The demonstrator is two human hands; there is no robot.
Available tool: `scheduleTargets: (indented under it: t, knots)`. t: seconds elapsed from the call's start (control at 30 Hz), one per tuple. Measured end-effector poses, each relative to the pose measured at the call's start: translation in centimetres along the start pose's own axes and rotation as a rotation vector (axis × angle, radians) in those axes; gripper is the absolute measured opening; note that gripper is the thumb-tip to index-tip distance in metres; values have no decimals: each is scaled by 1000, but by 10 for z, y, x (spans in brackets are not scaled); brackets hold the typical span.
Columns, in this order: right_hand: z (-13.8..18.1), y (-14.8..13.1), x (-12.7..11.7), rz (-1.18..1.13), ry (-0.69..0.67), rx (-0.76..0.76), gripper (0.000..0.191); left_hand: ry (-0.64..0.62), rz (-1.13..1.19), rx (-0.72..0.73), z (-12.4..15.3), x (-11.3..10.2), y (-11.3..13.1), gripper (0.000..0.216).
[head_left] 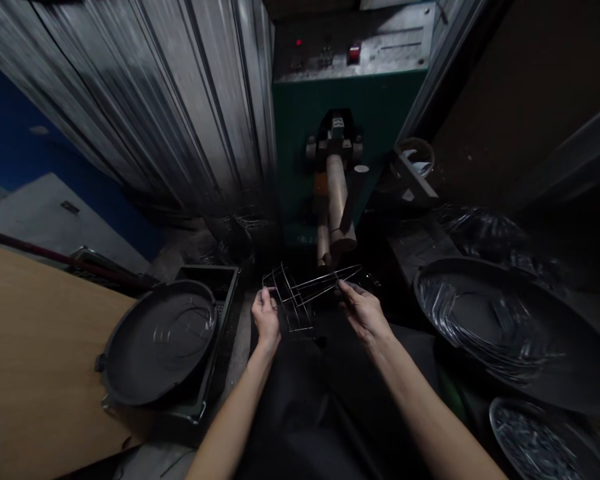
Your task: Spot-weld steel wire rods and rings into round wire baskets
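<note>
I hold a small wire frame point(300, 293) made of thin metal rods in both hands, just below the round electrode arm point(339, 203) of a green welding machine point(347, 100). My left hand point(266, 319) grips the frame's left end, fingers curled around the wires. My right hand point(361, 308) pinches the pointed right end of the frame. The frame hangs in front of my dark-clothed lap.
A dark round pan point(160, 343) with a few wires sits left on a black crate. Right, a large dark pan point(510, 327) holds many wire pieces, and another pan point(540, 440) lies below. Wooden board point(35, 360) at left, corrugated metal wall point(155, 100) behind.
</note>
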State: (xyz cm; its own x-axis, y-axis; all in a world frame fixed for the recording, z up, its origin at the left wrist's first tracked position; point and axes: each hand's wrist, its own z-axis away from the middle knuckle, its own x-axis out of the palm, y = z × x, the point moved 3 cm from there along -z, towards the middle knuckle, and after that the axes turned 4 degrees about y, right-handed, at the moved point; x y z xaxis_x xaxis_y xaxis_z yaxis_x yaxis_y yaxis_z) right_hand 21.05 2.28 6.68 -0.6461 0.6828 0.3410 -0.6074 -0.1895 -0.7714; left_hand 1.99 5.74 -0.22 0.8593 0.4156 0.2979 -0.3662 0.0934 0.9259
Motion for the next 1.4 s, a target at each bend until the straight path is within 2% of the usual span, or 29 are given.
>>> scheduleTargets:
  t: [0.4,0.6,0.8,0.93,1.17,1.27,1.4]
  knots:
    - [-6,2,4,-32,36,27,17,-23,6,-68,-6,5,5,48]
    - [-15,3,7,22,10,-28,13,-21,-3,-50,-10,5,7,47]
    - [-11,3,8,-17,5,23,15,-49,66,-143,-10,4,8,40]
    - [-4,4,1,-30,15,66,13,-37,126,-170,-13,7,6,32]
    - [-5,1,-14,-5,37,39,22,-30,146,-130,-25,15,12,30]
    - [9,4,-13,91,-24,-57,27,-30,115,-112,-28,15,16,27]
    - [49,6,0,487,-287,-331,28,-31,45,-57,-22,12,16,29]
